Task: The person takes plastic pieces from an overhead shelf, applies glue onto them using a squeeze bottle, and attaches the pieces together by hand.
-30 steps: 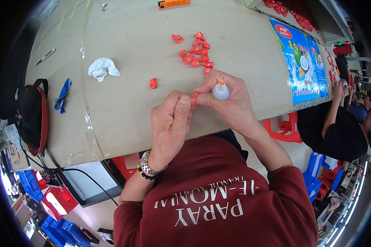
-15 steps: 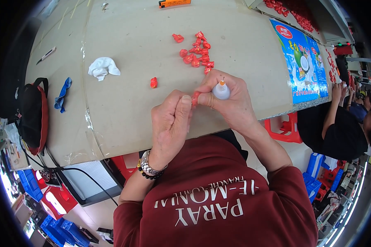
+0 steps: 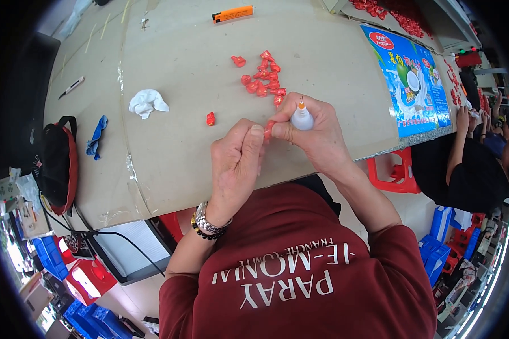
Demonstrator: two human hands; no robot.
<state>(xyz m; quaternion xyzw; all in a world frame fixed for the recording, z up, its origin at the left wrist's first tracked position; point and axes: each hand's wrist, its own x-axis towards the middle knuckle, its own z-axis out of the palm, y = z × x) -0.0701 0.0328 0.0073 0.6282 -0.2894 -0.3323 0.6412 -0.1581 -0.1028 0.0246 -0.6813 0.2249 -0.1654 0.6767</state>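
Observation:
My left hand (image 3: 236,161) is closed, its thumb and fingers pinching one side of a small red moulded piece (image 3: 269,130). On the other side, the thumb and finger of my right hand (image 3: 326,138) grip the same piece. A small white squeeze bottle (image 3: 303,119) with an orange tip and a thin needle is also tucked in my right hand, needle pointing up. My fingers hide most of the red piece. Just beyond my hands lies a loose cluster of similar red pieces (image 3: 262,88). A single red piece (image 3: 211,118) sits left of the cluster.
On the table (image 3: 175,169) lie a crumpled white tissue (image 3: 147,103), a blue strip (image 3: 96,137), a craft knife (image 3: 72,87) and an orange box (image 3: 233,13). A black-and-red bag (image 3: 60,164) stands at the left edge. A printed blue sheet (image 3: 407,85) lies right, near a co-worker (image 3: 458,175).
The view has shifted slightly, so the table things sit a little differently in the picture. Both hands keep their hold on the red piece, and the bottle stays in my right hand.

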